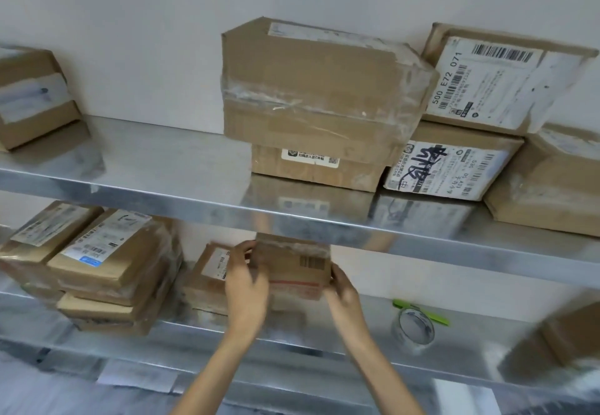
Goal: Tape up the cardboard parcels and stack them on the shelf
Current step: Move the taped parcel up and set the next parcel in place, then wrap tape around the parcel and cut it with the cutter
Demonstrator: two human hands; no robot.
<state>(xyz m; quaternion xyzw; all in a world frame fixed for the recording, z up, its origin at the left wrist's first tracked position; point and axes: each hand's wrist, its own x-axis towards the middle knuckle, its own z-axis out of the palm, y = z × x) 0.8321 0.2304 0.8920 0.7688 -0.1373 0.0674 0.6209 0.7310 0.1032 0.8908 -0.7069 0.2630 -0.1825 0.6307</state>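
Gripping the small parcel from both sides, forearms reaching up and forward: left hand with fingers curled round its left edge, right hand with fingers clamped on its lower right corner. Held just above the lower shelf, top edge hidden behind the front lip of the upper shelf. Noted on upper shelf: large taped box atop a labelled box. Noted on lower shelf: stack of parcels at left, tape roll at right, green tool just behind it.

The small brown parcel, clear tape across its top, is upright over the lower metal shelf.
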